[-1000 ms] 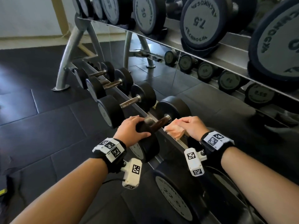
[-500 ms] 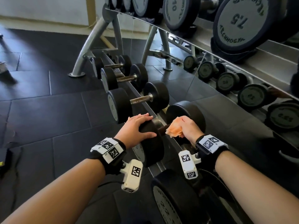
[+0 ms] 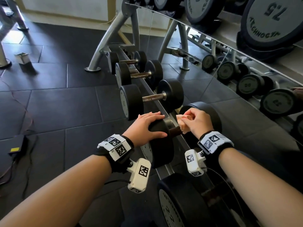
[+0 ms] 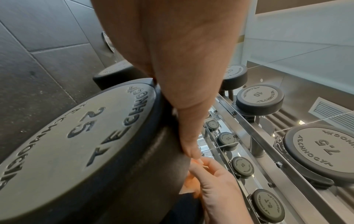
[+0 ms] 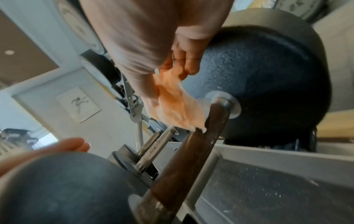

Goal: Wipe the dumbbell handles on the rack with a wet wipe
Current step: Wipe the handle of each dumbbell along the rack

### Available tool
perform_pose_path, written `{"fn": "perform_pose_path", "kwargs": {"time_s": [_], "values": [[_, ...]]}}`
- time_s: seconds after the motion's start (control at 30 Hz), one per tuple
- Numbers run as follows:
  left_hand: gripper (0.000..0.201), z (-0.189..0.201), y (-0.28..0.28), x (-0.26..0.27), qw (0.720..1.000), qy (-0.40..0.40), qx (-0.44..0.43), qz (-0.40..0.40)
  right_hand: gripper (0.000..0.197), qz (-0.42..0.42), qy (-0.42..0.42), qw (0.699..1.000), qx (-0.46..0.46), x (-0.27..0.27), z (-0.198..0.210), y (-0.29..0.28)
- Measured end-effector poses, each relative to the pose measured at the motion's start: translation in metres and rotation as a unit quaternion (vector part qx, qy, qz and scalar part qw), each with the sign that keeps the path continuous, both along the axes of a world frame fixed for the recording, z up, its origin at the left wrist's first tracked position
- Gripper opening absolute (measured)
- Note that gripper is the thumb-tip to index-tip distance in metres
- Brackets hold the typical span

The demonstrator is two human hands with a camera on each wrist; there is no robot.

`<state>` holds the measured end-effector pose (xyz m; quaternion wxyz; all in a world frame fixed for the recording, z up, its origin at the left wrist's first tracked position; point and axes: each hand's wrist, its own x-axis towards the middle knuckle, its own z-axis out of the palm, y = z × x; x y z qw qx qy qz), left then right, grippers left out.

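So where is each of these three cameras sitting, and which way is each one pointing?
Head: worn on the head, looks forward and down at the dumbbell rack; shows both forearms, the left hand flat on a weight, the right hand holding the wet wipe.
Left wrist: under the left wrist, looks along the palm at the 25 weight.
Right wrist: under the right wrist, looks up along the fingers at the wipe and the brown handle.
Shared: all three show the wipe and both hands.

The right hand now lifts the wet wipe off the dumbbell handle, so more of the brown bar shows beneath it. On the near weight head of that handle, the left hand has flattened, its fingers straightened out.
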<state>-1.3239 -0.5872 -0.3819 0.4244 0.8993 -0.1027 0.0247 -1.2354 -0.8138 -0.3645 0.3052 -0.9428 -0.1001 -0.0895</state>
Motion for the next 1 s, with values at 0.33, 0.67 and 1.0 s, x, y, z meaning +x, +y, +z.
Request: {"fn": "perform_pose_path", "kwargs": {"time_s": [0.33,0.67,1.0], "values": [[0.071,0.001,0.000,-0.001,1.000,0.003,-0.004,0.005,0.008,0.154,-0.024,0.975,-0.161,0.001,-0.021,0.012],[0.072,-0.001,0.000,-0.001,1.000,-0.001,-0.010,0.012,0.025,0.191,0.041,0.959,-0.206,-0.006,-0.015,0.006],[0.074,-0.005,0.001,0.001,1.000,-0.005,-0.012,0.012,0.028,0.162,0.049,0.941,-0.293,-0.013,-0.012,0.026]]}}
